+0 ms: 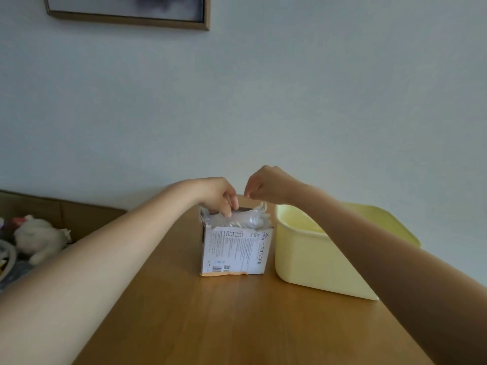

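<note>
A white cardboard glove box [234, 252] stands upright on the wooden table [210, 325], its torn top stuffed with clear plastic gloves [247, 219]. My left hand [218, 196] reaches over the box's top left, fingers curled down onto the rim and the gloves. Just above the top right, my right hand [266, 184] hovers with its fingertips pinched together. A tuft of clear glove [263, 206] rises right under it, and the film between the fingertips is too thin to make out.
A pale yellow plastic tub [303, 262] stands right of the box, almost touching it, under my right forearm. Beyond the table's left edge, a white plush toy [39, 237] lies among clutter. Behind the table is a plain wall with a framed picture [126, 11].
</note>
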`<state>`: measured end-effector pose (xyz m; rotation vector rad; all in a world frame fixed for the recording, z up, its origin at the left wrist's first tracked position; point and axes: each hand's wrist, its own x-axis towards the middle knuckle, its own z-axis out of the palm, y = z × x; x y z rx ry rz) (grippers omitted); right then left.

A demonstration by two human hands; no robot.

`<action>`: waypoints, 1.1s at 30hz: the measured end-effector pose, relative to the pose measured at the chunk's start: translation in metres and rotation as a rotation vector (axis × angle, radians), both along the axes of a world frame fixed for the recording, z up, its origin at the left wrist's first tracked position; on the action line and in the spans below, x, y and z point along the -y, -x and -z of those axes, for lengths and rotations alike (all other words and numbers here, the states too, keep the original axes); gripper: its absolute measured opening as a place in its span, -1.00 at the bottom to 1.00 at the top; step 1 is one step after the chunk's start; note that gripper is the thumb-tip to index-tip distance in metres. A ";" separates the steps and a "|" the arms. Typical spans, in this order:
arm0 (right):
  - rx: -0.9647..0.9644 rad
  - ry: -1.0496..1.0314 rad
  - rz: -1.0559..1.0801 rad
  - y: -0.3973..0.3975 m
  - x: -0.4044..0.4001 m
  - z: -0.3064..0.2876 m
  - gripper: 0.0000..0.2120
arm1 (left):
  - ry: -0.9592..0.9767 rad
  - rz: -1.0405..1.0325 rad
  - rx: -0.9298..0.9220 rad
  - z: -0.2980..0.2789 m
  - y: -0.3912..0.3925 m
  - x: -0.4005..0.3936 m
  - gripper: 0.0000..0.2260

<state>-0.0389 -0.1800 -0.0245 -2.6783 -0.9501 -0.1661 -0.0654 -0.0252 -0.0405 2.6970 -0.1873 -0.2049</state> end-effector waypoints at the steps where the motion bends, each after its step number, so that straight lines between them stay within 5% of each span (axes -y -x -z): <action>1: 0.012 -0.024 -0.014 0.001 -0.003 0.000 -0.78 | 0.008 -0.017 0.013 0.000 0.001 -0.003 -0.83; 7: -0.375 -0.135 -0.108 0.008 -0.022 0.009 -0.83 | 0.095 -0.111 0.122 -0.008 0.002 -0.010 -0.86; 24: -0.553 -0.173 -0.007 0.017 -0.037 0.030 -0.80 | 0.886 -0.128 0.246 -0.021 0.017 -0.005 -0.90; 26: -0.603 -0.289 -0.016 0.016 -0.029 0.032 -0.71 | 0.858 -0.146 0.148 -0.019 0.019 -0.009 -0.83; 30: -0.653 -0.373 0.019 0.018 -0.023 0.036 -0.67 | 0.478 -0.153 -0.140 -0.002 0.024 -0.005 -0.72; 33: -0.770 -0.481 -0.003 0.017 -0.016 0.034 -0.67 | 0.281 -0.154 -0.127 0.009 0.021 0.002 -0.83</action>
